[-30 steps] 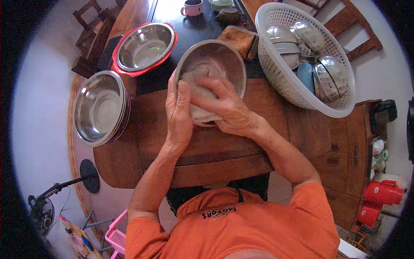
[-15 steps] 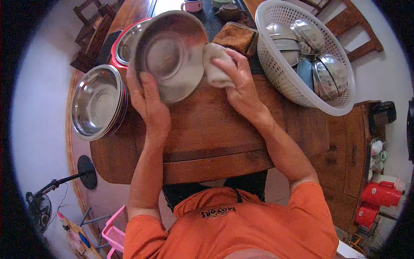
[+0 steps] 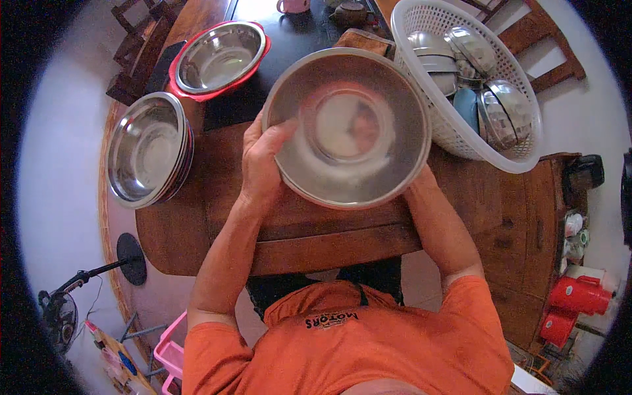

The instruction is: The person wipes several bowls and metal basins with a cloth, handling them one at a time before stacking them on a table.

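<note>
A wide stainless steel bowl (image 3: 342, 174) hangs over the table in front of me, its hollow side facing me. My left hand (image 3: 262, 164) grips its left rim, thumb on the inner wall and the other fingers behind. Of my right hand (image 3: 419, 184) only the part near the wrist shows at the bowl's lower right. Its fingers are hidden behind the bowl, and the white cloth seen earlier is out of sight. To the left stands a stack of steel bowls (image 3: 148, 155). Beyond it, another steel bowl sits in a red basin (image 3: 264, 49).
At the right, a white perforated basket (image 3: 421, 99) holds several steel bowls. A folded brown cloth (image 3: 362, 42), a dark teapot (image 3: 351, 14) and a pink mug (image 3: 293, 5) are at the far side of the wooden table (image 3: 316, 253).
The bowl has moved right and nearer, turning more toward me. My right hand with the white cloth has gone behind it. The red basin is now uncovered.
</note>
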